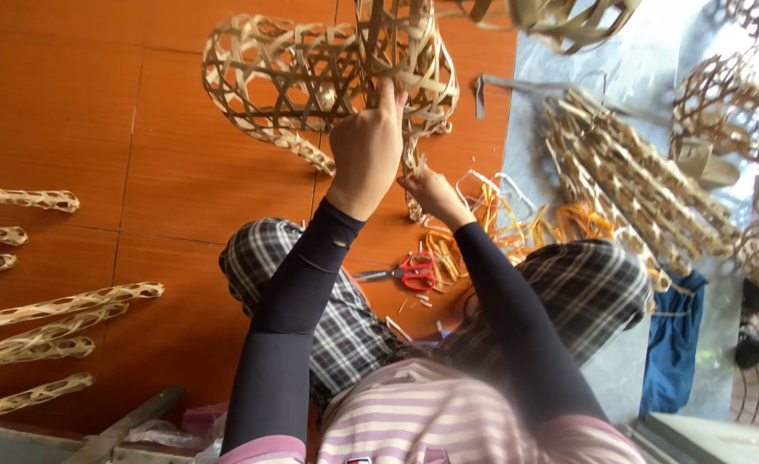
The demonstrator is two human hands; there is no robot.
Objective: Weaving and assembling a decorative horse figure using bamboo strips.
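Head view: the left hand (367,150) has its fingers curled tight around strips of a woven bamboo basket (328,73), thumb pointing up into the open lattice, and holds the piece raised above the orange tiled floor (70,103). Just below and to the right, the right hand (431,189) pinches a loose strip end at the basket's lower edge, fingertips together on it. Both forearms wear dark sleeves, and the person sits cross-legged in checked trousers (345,326) and a striped shirt. Between the knees lie red-handled scissors (405,271) on the floor, blades shut, with a tangle of orange and white strips (500,219) just beyond them. To the right, a bundle of long woven tubes (629,189) rests on a grey sheet, with a blue cloth (673,339) near its lower end. On the far left, several more woven tubes (53,305) lie apart on the tiles.
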